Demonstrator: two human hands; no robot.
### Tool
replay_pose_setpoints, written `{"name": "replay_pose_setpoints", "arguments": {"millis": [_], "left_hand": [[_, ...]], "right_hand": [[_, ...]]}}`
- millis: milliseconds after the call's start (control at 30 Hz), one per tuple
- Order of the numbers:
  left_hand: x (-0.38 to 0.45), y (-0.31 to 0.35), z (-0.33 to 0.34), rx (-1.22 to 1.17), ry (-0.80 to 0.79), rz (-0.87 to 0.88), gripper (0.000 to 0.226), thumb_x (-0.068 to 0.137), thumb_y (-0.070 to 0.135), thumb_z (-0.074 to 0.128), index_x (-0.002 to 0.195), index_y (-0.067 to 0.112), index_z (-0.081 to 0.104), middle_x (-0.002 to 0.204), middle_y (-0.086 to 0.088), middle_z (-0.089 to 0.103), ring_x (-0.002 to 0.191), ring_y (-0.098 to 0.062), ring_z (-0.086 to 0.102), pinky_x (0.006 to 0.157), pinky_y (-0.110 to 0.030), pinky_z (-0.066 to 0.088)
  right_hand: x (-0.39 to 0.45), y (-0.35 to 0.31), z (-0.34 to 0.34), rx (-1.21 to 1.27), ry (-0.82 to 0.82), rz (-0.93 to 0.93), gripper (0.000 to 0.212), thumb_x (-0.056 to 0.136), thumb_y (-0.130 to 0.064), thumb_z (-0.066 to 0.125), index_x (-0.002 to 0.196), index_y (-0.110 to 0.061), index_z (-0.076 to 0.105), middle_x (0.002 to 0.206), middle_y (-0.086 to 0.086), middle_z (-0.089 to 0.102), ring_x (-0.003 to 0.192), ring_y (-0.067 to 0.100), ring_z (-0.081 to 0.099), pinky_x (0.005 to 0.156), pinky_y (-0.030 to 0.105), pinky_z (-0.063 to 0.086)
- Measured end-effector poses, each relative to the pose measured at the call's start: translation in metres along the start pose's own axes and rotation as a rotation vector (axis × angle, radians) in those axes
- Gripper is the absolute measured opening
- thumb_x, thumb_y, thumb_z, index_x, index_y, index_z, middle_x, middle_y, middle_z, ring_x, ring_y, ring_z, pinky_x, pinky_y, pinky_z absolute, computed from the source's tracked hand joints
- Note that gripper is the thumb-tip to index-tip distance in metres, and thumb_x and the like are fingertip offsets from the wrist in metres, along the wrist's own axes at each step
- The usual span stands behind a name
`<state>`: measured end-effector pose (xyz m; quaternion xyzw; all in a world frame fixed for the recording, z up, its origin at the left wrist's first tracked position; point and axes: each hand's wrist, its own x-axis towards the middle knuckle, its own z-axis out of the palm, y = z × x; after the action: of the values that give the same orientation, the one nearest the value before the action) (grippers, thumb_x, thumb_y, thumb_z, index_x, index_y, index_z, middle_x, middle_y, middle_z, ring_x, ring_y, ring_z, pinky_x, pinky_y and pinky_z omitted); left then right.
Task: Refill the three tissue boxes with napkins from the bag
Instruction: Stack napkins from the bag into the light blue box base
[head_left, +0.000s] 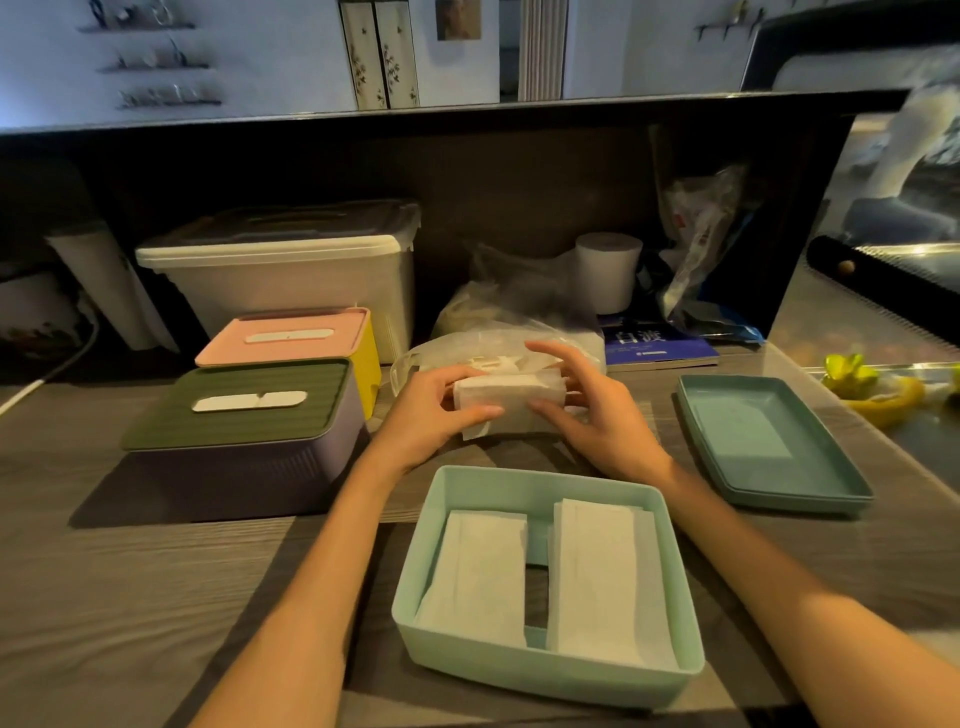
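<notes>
Gripping napkin stack (506, 400), both hands (519, 410)

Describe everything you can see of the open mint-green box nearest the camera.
The mint box is a rectangular, smooth, plastic-looking tub with rounded corners, standing upright and lidless on the grey wood-grain table, between the person's forearms. Inside lie two stacks of white napkins, side by side with a gap between them showing the box floor. Neither hand touches it. A darker teal lid lies apart to its right.
</notes>
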<state>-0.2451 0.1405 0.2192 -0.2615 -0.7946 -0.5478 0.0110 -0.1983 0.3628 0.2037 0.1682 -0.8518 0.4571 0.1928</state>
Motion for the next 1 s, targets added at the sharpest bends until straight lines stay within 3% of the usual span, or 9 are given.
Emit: {"name": "replay_pose_setpoints", "arguments": {"millis": [133, 300, 400, 600, 733, 800, 867, 933, 1000], "left_hand": [[-0.002, -0.002, -0.002, 0.028, -0.039, -0.018, 0.045, 0.081, 0.008, 0.082, 0.124, 0.013, 0.068, 0.117, 0.003, 0.070, 0.108, -0.003, 0.064, 0.089, -0.016, 0.053], [0.001, -0.001, -0.001, 0.071, -0.038, -0.020, 0.037, 0.081, 0.016, 0.083, 0.116, 0.017, 0.073, 0.108, 0.007, 0.073, 0.103, -0.006, 0.067, 0.091, -0.024, 0.055], [0.000, 0.004, -0.003, 0.054, -0.025, -0.021, 0.036, 0.081, 0.017, 0.083, 0.116, 0.014, 0.074, 0.106, 0.002, 0.076, 0.101, -0.011, 0.070, 0.089, -0.028, 0.057], [-0.007, 0.038, -0.017, 0.079, -0.034, -0.091, 0.033, 0.084, 0.024, 0.081, 0.115, 0.017, 0.072, 0.106, 0.000, 0.073, 0.101, -0.013, 0.069, 0.079, -0.027, 0.057], [-0.021, 0.080, -0.028, 0.055, -0.083, -0.172, 0.035, 0.087, 0.030, 0.077, 0.118, 0.018, 0.067, 0.107, -0.001, 0.073, 0.100, -0.014, 0.069, 0.074, -0.023, 0.054], [-0.033, 0.100, -0.031, 0.030, -0.111, -0.224, 0.043, 0.087, 0.031, 0.077, 0.125, 0.017, 0.063, 0.109, 0.002, 0.075, 0.099, -0.010, 0.071, 0.075, -0.021, 0.053], [-0.046, 0.115, -0.032, -0.047, -0.109, -0.249, 0.053, 0.086, 0.028, 0.078, 0.134, 0.016, 0.058, 0.112, 0.002, 0.075, 0.094, -0.007, 0.072, 0.068, -0.017, 0.054], [-0.060, 0.127, -0.032, -0.112, -0.104, -0.233, 0.045, 0.087, 0.023, 0.076, 0.130, 0.017, 0.060, 0.106, 0.000, 0.077, 0.089, -0.006, 0.074, 0.064, -0.014, 0.055], [-0.073, 0.134, -0.031, -0.142, -0.107, -0.229, 0.034, 0.088, 0.021, 0.076, 0.120, 0.022, 0.063, 0.103, 0.001, 0.077, 0.089, -0.007, 0.074, 0.067, -0.016, 0.057]], "right_hand": [[0.000, 0.006, -0.011, -0.096, -0.143, 0.060, 0.067, 0.084, -0.029, 0.082, 0.143, -0.031, 0.052, 0.125, -0.009, 0.063, 0.108, 0.001, 0.061, 0.088, 0.006, 0.048], [0.001, 0.006, -0.017, -0.135, -0.098, 0.057, 0.031, 0.085, -0.026, 0.082, 0.115, -0.024, 0.075, 0.103, -0.013, 0.073, 0.091, -0.014, 0.065, 0.085, 0.012, 0.053], [0.002, -0.003, -0.021, -0.088, -0.076, 0.090, 0.030, 0.087, -0.023, 0.079, 0.117, -0.020, 0.075, 0.102, -0.014, 0.072, 0.091, -0.016, 0.065, 0.082, 0.007, 0.051], [0.002, -0.043, -0.036, 0.170, -0.089, 0.209, 0.020, 0.096, -0.019, 0.069, 0.116, -0.021, 0.069, 0.106, -0.004, 0.074, 0.096, 0.011, 0.073, 0.073, 0.024, 0.061], [0.011, -0.077, -0.044, 0.223, -0.061, 0.289, 0.027, 0.097, -0.035, 0.068, 0.120, -0.021, 0.072, 0.102, -0.004, 0.076, 0.090, 0.007, 0.068, 0.071, 0.021, 0.054], [0.011, -0.098, -0.046, 0.401, -0.054, 0.436, 0.031, 0.093, -0.043, 0.070, 0.113, -0.019, 0.075, 0.103, -0.001, 0.075, 0.091, 0.011, 0.063, 0.072, 0.020, 0.053], [0.004, -0.119, -0.047, 0.641, -0.097, 0.591, 0.047, 0.082, -0.048, 0.076, 0.114, -0.014, 0.073, 0.107, 0.003, 0.075, 0.094, 0.014, 0.066, 0.075, 0.021, 0.056], [-0.008, -0.132, -0.045, 0.746, -0.161, 0.659, 0.058, 0.076, -0.043, 0.079, 0.123, -0.010, 0.069, 0.118, 0.009, 0.075, 0.105, 0.020, 0.072, 0.086, 0.027, 0.059], [-0.023, -0.140, -0.040, 0.720, -0.191, 0.666, 0.046, 0.086, -0.031, 0.076, 0.126, -0.009, 0.069, 0.120, 0.011, 0.074, 0.113, 0.026, 0.071, 0.098, 0.036, 0.057]]}}
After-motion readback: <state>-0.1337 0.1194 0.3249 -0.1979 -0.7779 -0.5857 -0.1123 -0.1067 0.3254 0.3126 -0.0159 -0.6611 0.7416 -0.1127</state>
